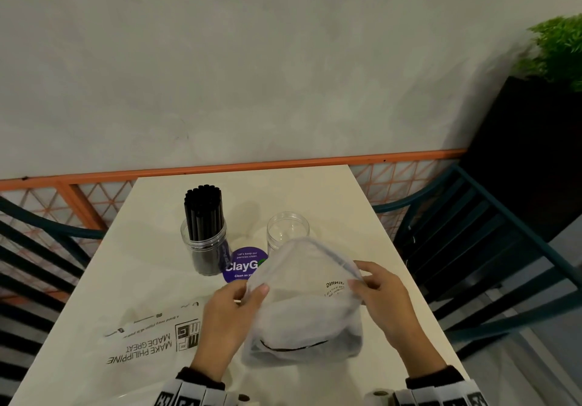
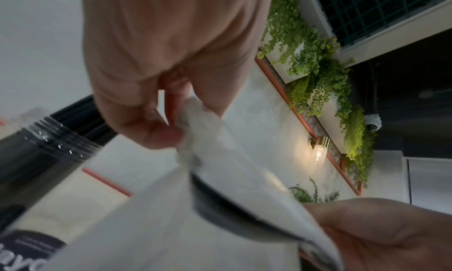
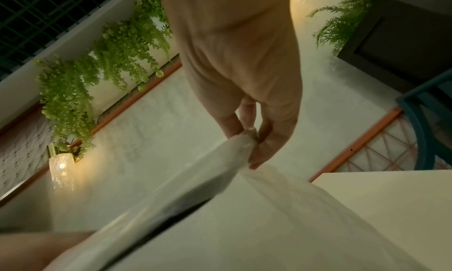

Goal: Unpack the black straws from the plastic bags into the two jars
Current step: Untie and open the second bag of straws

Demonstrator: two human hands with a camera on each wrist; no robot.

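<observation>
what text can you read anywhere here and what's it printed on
"ClayG", cut off by the held bag; above it "Let's keep our pantries clean": purple round sticker on the table.
"MAKE PHILIPPINE MADE GREAT", upside down beside a block logo: flat plastic bag.
"...NING", mirrored: bag held by the left hand and right hand; the lines under it are too small to read.
Both wrist views: nothing legible beyond blurred sticker letters.

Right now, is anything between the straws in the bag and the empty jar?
Yes, the bag itself. Both hands, left and right, pinch its top edge, with the dark straws inside. The empty jar stands open just behind it.
</observation>
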